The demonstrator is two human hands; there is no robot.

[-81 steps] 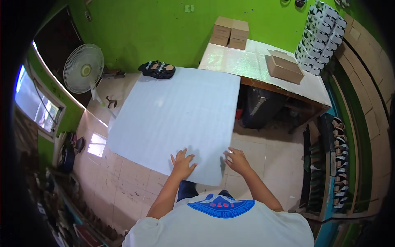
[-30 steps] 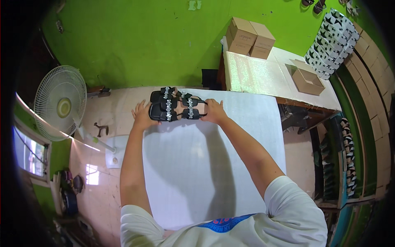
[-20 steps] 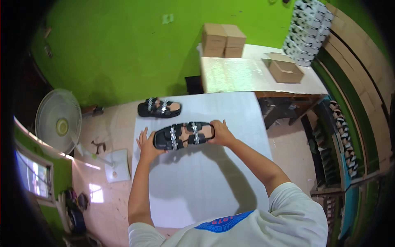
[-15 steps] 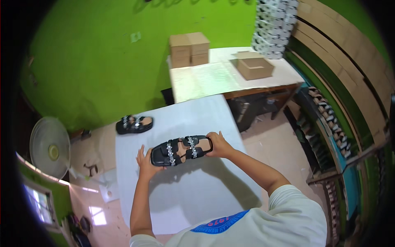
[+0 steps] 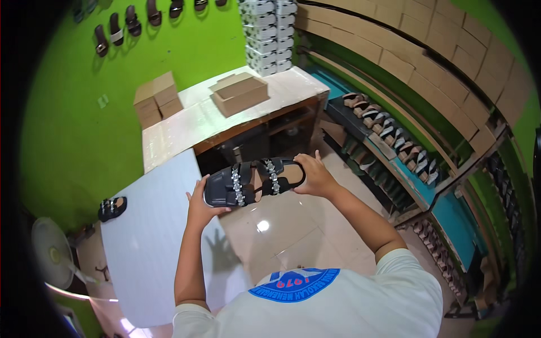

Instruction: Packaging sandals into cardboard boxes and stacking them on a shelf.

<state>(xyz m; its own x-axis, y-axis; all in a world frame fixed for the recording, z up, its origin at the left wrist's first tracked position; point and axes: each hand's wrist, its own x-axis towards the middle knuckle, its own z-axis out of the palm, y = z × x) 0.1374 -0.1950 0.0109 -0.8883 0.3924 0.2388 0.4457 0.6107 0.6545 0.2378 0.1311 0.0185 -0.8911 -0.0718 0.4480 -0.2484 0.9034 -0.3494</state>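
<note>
Between my two hands I hold up a black platform sandal with two straps set with shiny clear stones and a tan insole. My left hand grips its black left end, thumb on the near side. Round the open heel end at the right, my right hand is closed. The sandal is in the air, past the right edge of the white-topped table. A matching black sandal rests on that table's far left corner.
An open cardboard box and closed cardboard boxes stand on the far table. Behind them rises a stack of patterned shoe boxes. Shelves of sandals line the right side. A fan stands at left.
My view and body have turned to the right. The held sandal has moved from above the white table to above the floor beside it. Both hands keep their grip.
</note>
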